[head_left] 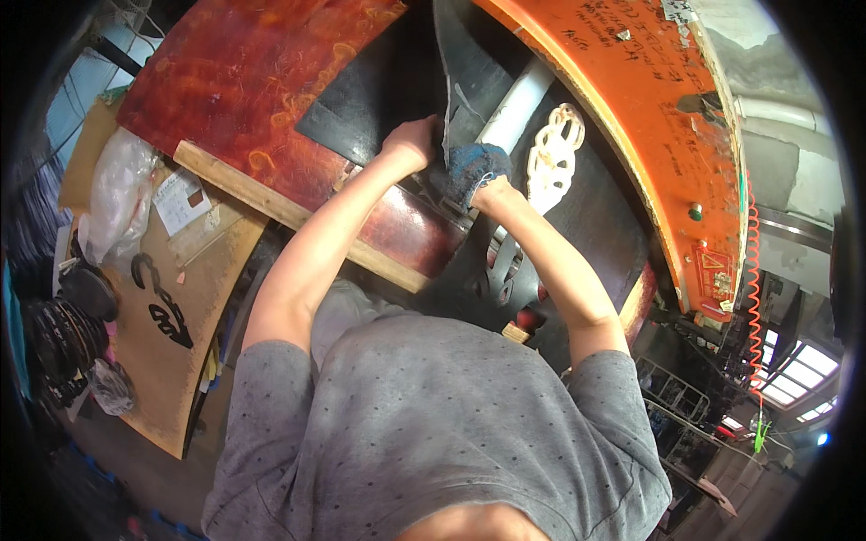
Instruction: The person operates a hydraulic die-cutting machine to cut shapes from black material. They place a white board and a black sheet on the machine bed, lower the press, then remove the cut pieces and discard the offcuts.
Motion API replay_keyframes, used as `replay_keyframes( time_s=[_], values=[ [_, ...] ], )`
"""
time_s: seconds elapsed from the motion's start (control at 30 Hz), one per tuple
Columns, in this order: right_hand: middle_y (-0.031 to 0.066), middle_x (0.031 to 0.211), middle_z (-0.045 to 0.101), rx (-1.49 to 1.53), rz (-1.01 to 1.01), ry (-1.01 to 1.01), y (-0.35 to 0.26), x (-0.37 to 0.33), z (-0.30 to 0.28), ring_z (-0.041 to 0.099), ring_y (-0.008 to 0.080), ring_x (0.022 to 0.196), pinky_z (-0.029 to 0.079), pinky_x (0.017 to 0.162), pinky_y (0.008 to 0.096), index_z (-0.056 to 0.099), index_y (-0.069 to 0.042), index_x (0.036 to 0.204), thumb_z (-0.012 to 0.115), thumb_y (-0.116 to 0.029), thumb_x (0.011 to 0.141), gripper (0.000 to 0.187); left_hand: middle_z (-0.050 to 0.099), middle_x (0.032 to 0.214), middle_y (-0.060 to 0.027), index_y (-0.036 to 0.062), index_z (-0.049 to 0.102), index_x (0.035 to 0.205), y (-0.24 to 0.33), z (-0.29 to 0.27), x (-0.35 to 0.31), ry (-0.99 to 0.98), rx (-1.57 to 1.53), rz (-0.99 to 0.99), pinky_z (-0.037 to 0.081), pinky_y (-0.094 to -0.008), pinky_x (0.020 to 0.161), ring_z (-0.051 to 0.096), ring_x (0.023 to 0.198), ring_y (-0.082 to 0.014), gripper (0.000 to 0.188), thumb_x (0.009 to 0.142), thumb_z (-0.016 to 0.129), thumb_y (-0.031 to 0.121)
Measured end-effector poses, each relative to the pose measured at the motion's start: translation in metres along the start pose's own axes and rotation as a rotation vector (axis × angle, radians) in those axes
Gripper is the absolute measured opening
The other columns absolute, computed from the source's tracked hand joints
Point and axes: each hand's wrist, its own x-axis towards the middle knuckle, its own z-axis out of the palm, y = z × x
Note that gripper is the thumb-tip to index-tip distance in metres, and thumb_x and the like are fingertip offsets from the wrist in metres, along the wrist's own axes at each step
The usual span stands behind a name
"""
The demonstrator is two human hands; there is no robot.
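Observation:
My left hand is bare and closed at the near edge of a thin black sheet, which rises in a fold between my hands. Close beside it, my right hand wears a dark blue knitted glove and is closed at the lower end of that fold; its fingertips are mostly hidden. Beyond the glove lies a white cylinder. A cream openwork piece with several oval holes lies to the right of it. Under my right forearm, a black openwork piece is partly covered.
An orange machine panel with handwriting arches over the right side. The red-brown worktop has a wooden strip along its near edge. At left stand a brown board, a clear plastic bag and black coils. A red coiled hose hangs right.

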Motion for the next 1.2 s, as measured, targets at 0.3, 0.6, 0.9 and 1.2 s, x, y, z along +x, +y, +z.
replay_keyframes(
  time_s=[0.3, 0.6, 0.9, 1.2],
  values=[
    [0.0147, 0.075, 0.066, 0.069, -0.014, 0.148, -0.009, 0.001, 0.009, 0.066, 0.032, 0.072, 0.049, 0.062, 0.0414, 0.069, -0.009, 0.079, 0.053, -0.048, 0.078, 0.042, 0.065, 0.103, -0.0171, 0.0129, 0.055, 0.118, 0.022, -0.011, -0.026, 0.041, 0.272, -0.149, 0.051, -0.0413, 0.08, 0.063, 0.097, -0.0331, 0.033, 0.088, 0.044, 0.018],
    [0.013, 0.089, 0.066, 0.492, 0.374, 0.524, 0.0, -0.056, 0.008, 0.063, 0.031, 0.087, 0.049, 0.079, 0.0387, 0.066, -0.009, 0.096, 0.073, -0.042, 0.066, 0.045, 0.066, 0.082, -0.0134, 0.0088, 0.068, 0.092, -0.034, 0.002, -0.1, 0.358, -0.11, 0.231, 0.05, -0.0385, 0.069, 0.064, 0.079, -0.0298, 0.019, 0.082, 0.06, 0.024],
    [0.0192, 0.125, 0.047, 0.414, 0.897, 0.511, 0.077, -0.063, 0.029, 0.052, 0.0332, 0.112, 0.047, 0.088, 0.0418, 0.048, -0.012, 0.127, 0.066, -0.064, 0.055, 0.09, 0.062, 0.072, -0.0027, 0.0123, 0.067, 0.087, -0.008, 0.064, -0.169, 0.309, 0.119, 0.581, 0.045, -0.0368, 0.063, 0.06, 0.071, -0.0229, 0.014, 0.079, 0.066, 0.024],
    [0.016, 0.122, 0.052, 0.642, 0.809, 0.643, 0.115, -0.075, 0.037, 0.053, 0.0297, 0.112, 0.046, 0.09, 0.0399, 0.052, -0.01, 0.125, 0.072, -0.053, 0.051, 0.088, 0.059, 0.068, -0.0022, 0.011, 0.065, 0.073, -0.013, 0.079, -0.166, 0.507, 0.233, 0.672, 0.043, -0.0356, 0.06, 0.056, 0.067, -0.0219, 0.016, 0.081, 0.065, 0.024]
  ],
)
